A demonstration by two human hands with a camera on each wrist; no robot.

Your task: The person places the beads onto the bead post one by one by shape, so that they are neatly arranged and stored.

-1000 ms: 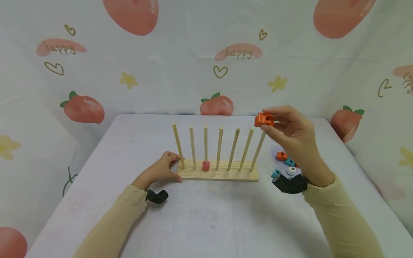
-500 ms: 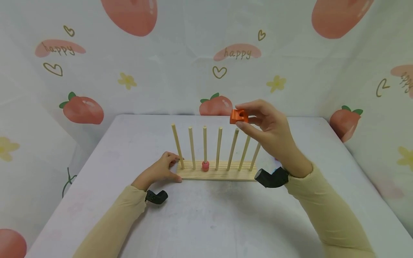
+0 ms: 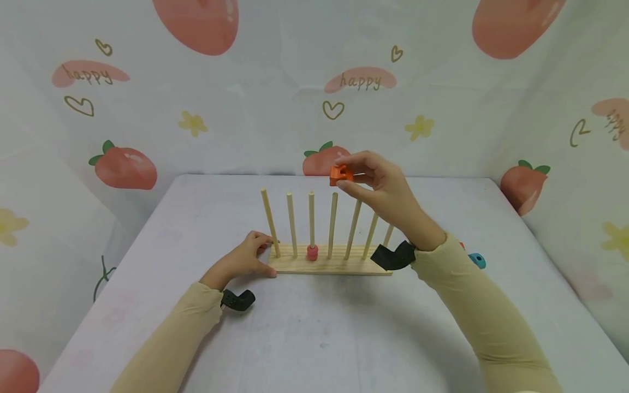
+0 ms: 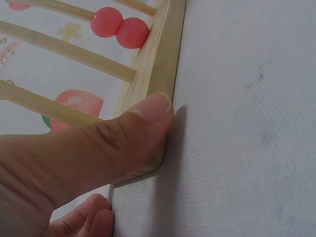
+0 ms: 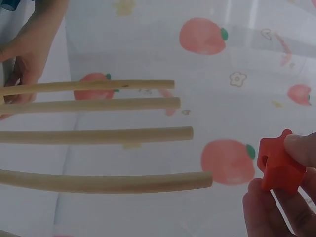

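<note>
Seven pegs (image 3: pixel 332 225): pale wooden rods stand in a row on a wooden base (image 3: pixel 334 267), which lies on a white-covered table (image 3: pixel 295 338).

Left hand (image 3: pixel 244 256): grips the left end of the base, its thumb on the near edge and its fingers around toward the far side.

Right hand (image 3: pixel 383 183): raised over the row, pinches an orange piece (image 3: pixel 340 175) between thumb and fingers.

Orange piece: a notched block with a hole, held just above the top of the fourth peg from the left and, in the right wrist view, clear of the peg tips.

Red beads (image 4: pixel 132 33): two, touching, sit on the third peg from the left, the lower one at the base.

Blue piece (image 3: pixel 477 260): rests on the table just beyond the right sleeve (image 3: pixel 476 305), with a sliver of red near it, mostly hidden.

Backdrop (image 3: pixel 275 131): white cloth printed with peaches, yellow flowers, hearts and the word "happy" rises behind the table.
</note>
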